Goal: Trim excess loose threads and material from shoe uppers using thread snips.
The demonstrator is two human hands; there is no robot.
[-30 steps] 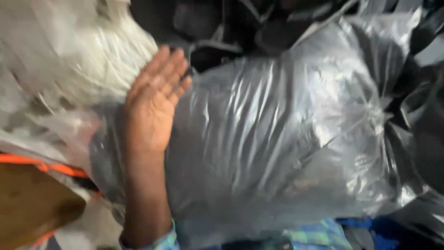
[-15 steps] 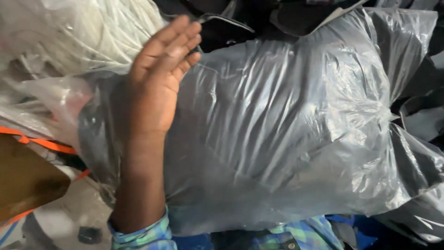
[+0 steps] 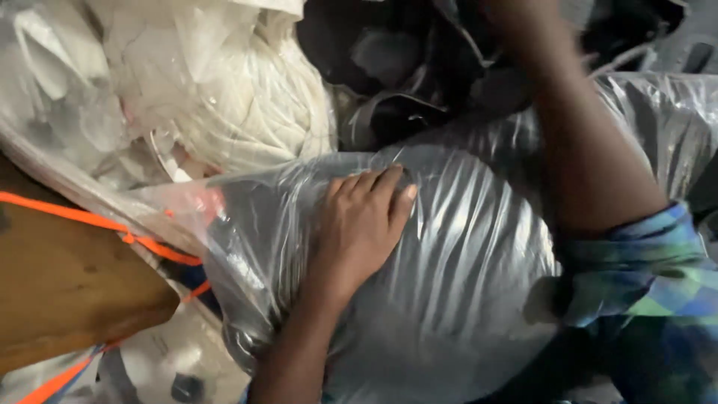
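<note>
my left hand [image 3: 363, 224] lies flat, fingers spread, on the grey plastic bag [image 3: 464, 299] at centre frame. my right arm [image 3: 583, 150] crosses it, its hand out of frame. white bundle [image 3: 247, 112] upper left, wooden board [image 3: 67, 277] lower left.

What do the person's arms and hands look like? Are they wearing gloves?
No gloves: the left hand is bare, with no ring or watch showing. The right arm wears a checked sleeve in blue and green, pushed up above the forearm. The right hand is out of view.
</note>
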